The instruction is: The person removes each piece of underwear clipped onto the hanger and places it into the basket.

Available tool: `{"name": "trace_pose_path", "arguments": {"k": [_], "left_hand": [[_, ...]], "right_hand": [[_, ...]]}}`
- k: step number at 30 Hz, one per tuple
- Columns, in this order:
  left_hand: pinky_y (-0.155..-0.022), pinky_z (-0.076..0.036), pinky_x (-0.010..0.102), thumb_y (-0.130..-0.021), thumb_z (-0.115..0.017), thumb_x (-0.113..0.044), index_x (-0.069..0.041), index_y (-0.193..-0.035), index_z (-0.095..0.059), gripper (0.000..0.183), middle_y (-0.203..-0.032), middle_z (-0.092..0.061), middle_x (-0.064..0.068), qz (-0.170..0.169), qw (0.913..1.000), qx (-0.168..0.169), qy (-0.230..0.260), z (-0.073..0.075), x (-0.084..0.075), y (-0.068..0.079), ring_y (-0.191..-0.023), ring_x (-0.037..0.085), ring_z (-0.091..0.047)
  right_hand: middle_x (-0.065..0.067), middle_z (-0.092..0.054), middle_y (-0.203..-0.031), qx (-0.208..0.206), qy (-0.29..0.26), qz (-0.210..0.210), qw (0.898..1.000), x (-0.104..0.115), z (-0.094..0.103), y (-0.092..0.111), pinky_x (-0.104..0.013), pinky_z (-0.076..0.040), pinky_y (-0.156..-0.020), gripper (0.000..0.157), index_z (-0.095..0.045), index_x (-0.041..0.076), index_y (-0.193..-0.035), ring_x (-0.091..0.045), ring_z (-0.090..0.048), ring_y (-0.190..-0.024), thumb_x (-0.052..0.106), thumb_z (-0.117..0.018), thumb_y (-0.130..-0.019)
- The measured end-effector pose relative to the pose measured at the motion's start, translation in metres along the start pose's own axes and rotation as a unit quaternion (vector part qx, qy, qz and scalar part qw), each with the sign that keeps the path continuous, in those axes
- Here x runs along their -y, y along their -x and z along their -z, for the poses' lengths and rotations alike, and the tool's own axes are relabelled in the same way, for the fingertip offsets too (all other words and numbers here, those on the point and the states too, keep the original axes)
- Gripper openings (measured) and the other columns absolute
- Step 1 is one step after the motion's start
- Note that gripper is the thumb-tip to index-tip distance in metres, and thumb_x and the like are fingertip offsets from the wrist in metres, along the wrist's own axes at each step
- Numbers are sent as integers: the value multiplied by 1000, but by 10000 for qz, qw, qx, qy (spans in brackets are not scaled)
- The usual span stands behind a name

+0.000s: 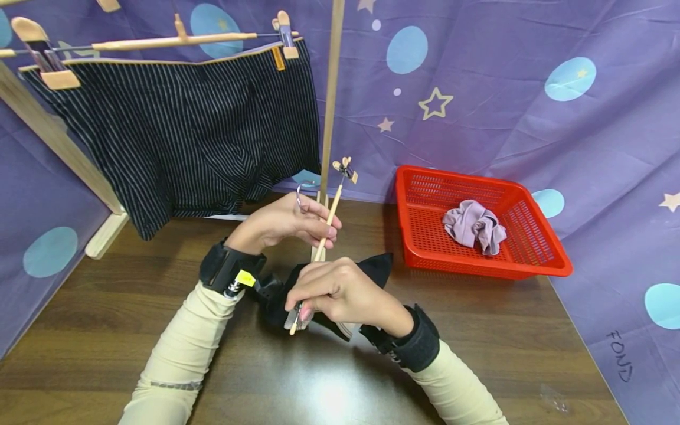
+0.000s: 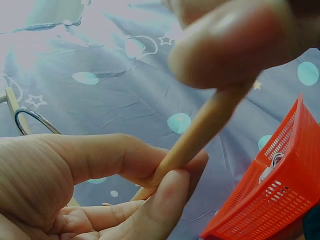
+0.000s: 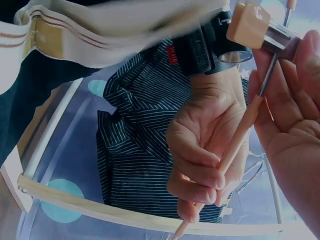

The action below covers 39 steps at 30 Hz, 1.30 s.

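Note:
A wooden clip hanger [image 1: 333, 208] slants between my two hands in the head view, its metal hook [image 1: 299, 199] by the left one. With thumb and fingers, my left hand [image 1: 289, 223] pinches the middle of its bar [image 2: 192, 132]. My right hand [image 1: 345, 292] holds the near end, thumb and fingers at the clip [image 3: 250, 25] there. The other clip [image 1: 346, 170] sits at the far end. Below the right hand, partly hidden, lies a black garment [image 1: 377, 268]; its white waistband with brown stripes [image 3: 100, 37] shows in the right wrist view.
Striped dark shorts [image 1: 186, 130] hang from another clip hanger [image 1: 175, 41] on a wooden rack [image 1: 330, 100] at the back left. To the right stands a red basket [image 1: 406, 236] with a crumpled pinkish cloth [image 1: 473, 227] inside. All this is over a brown wooden table [image 1: 255, 378].

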State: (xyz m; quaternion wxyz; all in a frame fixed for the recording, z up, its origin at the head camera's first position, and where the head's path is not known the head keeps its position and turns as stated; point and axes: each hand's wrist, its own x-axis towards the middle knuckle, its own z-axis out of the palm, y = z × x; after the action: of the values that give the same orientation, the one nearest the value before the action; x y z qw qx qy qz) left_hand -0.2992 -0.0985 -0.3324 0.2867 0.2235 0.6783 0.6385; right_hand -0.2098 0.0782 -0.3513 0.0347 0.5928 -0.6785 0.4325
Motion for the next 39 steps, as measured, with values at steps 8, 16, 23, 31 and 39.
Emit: {"name": "trace_pose_path", "arguments": {"k": [8,16,23,31,39], "left_hand": [[-73,-63,29,-91,-66,-2,12,-117,-65,29,-85,-77,4,-10,10000,-93,-17,-1,-1,0,-79,13,-75],[-72,-62,28,-90,-67,-2,12,-117,-66,30,-83,-77,2,16,9999,-134,-30,-2,-1,-1,-78,12,-75],[-73,-62,28,-90,-67,-2,14,-118,-65,33,-83,-77,2,41,9999,-111,-49,-3,0,-3,-78,11,-74],[-76,-63,30,-90,-68,-3,16,-120,-64,36,-83,-77,1,107,9998,-146,-4,-4,2,-4,-78,10,-74],[-74,-63,30,-90,-67,-2,15,-119,-64,34,-82,-77,1,126,9998,-176,-4,-6,1,-3,-77,10,-73]], "right_hand": [[-7,-78,-85,-78,-21,13,10000,-1,0,-1,-27,-57,-90,17,-78,0,-92,-16,-70,-83,-13,-73,-83],[-7,-78,-90,105,-89,-225,9997,-2,0,-1,-22,-56,-84,24,-77,0,-97,-16,-69,-84,-17,-70,-82],[-6,-77,-91,206,6,-209,9996,-1,1,-1,-20,-55,-81,18,-76,2,-100,-12,-67,-84,-8,-74,-85],[-10,-76,-95,329,-117,-314,9989,1,1,-2,-17,-56,-81,26,-74,0,-104,-12,-69,-88,-16,-66,-85],[-8,-76,-96,337,-66,-314,9989,3,3,-1,-18,-56,-83,20,-74,1,-103,-12,-68,-90,-9,-71,-87]]}}
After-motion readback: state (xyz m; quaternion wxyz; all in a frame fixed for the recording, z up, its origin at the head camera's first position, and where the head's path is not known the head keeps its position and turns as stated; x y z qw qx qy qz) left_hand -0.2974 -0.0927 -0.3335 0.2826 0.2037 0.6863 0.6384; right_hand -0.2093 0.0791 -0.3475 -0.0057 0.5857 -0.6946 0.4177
